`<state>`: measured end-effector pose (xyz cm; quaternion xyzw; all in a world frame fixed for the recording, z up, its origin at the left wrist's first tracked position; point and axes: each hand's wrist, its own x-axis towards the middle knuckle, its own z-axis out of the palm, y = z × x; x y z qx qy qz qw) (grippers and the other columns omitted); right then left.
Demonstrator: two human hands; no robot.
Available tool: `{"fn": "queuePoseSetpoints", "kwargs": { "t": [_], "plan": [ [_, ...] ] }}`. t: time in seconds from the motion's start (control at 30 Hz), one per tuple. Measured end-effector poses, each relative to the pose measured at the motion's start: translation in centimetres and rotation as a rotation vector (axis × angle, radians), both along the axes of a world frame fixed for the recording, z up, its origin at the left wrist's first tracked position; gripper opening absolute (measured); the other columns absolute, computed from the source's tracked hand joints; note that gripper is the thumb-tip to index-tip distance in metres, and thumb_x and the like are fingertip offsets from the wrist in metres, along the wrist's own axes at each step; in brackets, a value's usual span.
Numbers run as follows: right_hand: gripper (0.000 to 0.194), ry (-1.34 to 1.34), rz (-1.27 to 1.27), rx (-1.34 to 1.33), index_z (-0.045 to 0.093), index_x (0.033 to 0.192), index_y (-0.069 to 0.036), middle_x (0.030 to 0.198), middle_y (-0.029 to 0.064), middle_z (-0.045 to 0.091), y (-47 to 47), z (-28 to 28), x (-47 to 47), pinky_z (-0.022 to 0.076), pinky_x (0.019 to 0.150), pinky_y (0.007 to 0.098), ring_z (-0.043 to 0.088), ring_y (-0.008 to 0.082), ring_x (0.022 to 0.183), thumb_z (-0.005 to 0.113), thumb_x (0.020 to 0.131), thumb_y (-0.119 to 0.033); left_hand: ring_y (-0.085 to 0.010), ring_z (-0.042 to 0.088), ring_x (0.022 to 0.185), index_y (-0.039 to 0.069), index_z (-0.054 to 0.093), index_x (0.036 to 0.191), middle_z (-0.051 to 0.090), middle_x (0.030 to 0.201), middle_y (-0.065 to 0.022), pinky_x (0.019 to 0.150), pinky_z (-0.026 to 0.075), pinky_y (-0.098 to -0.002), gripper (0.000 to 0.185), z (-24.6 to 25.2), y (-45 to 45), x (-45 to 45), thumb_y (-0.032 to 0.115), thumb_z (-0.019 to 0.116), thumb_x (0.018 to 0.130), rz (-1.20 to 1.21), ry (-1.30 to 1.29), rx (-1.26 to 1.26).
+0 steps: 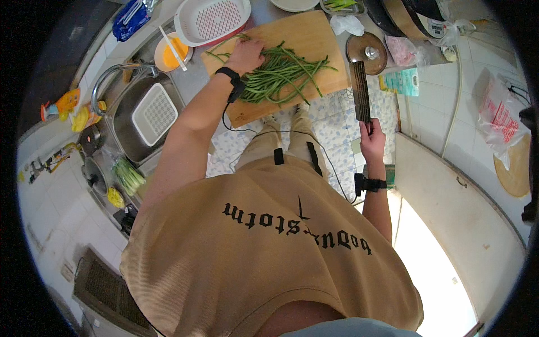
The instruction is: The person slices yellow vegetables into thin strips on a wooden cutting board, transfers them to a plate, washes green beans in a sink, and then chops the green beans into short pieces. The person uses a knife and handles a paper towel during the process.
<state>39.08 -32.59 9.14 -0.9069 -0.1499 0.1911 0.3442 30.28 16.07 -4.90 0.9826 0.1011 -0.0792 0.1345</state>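
A pile of long green beans [282, 76] lies across a wooden cutting board [311, 33], some ends spread toward the right. My left hand [247, 54] rests on the left part of the pile; whether its fingers grip any beans is not plain. A few beans stick out beyond it to the left. My right hand [372, 137] is closed around the handle of a kitchen knife [361, 90], held off the board's right side. The knife has a broad dark blade that points away from me, near a round lid.
Left of the board are a white colander [212, 21], a bowl with orange liquid [177, 52] and chopsticks, and a steel sink [122, 122] holding a white basket [155, 113]. A glass lid [366, 52] and a bag of pink meat [402, 50] lie to the right. A cable hangs between my wrists.
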Motion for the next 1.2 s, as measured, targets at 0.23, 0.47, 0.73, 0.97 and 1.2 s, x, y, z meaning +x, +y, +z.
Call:
{"fn": "queuePoseSetpoints", "kwargs": {
  "t": [0.23,0.47,0.73,0.97,1.2],
  "plan": [
    [0.024,-0.005,0.012,0.009,0.059,0.099,-0.001,0.068,0.0105,0.058,-0.7,-0.3,0.5,0.0462,0.057,0.0353,0.052,0.0187,0.057,0.071,0.104,-0.021,-0.049,0.067,0.098,0.001,0.061,0.133,0.072,0.111,-0.0275,0.085,0.054,-0.0576,0.037,3.5,1.1,1.0,0.022,0.061,0.102,0.13,-0.116,-0.262],
    [0.022,0.05,-0.023,0.034,0.06,0.101,-0.001,0.068,0.0116,0.059,-2.0,-1.3,3.9,0.0461,0.056,0.0367,0.054,0.0213,0.057,0.071,0.104,-0.02,-0.0529,0.064,0.097,0.0,0.056,0.126,0.068,0.102,-0.0307,0.082,0.05,-0.0613,0.029,8.6,-1.9,-0.1,0.014,0.059,0.1,0.133,-0.398,-0.333],
    [0.023,0.033,0.05,0.037,0.06,0.103,-0.001,0.071,0.0153,0.062,-2.9,-2.2,8.6,0.0482,0.058,0.0402,0.06,0.0291,0.059,0.073,0.103,-0.02,-0.0451,0.059,0.116,0.0,0.061,0.129,0.062,0.122,-0.0221,0.095,0.051,-0.0547,0.04,6.3,-10.2,-2.4,0.006,0.065,0.09,0.279,-0.147,-0.242],
    [0.023,0.106,0.12,0.056,0.059,0.105,-0.002,0.076,0.0199,0.069,-3.2,-2.3,12.4,0.0511,0.06,0.0451,0.07,0.0414,0.069,0.071,0.104,-0.022,-0.0408,0.049,0.141,0.009,0.054,0.15,0.054,0.151,-0.0183,0.115,0.041,-0.0593,0.072,8.9,-13.9,-0.8,0.006,0.075,0.081,0.066,-0.215,-0.005],
    [0.024,0.145,0.219,0.01,0.058,0.106,-0.003,0.076,0.0208,0.069,-2.9,-2.1,15.2,0.0517,0.062,0.0469,0.07,0.0416,0.07,0.07,0.104,-0.024,-0.0363,0.037,0.154,0.009,0.06,0.14,0.051,0.156,-0.0155,0.125,0.025,-0.0662,0.06,8.4,-15.3,3.7,0.013,0.079,0.083,-0.069,-0.055,0.056]
  ]
}}
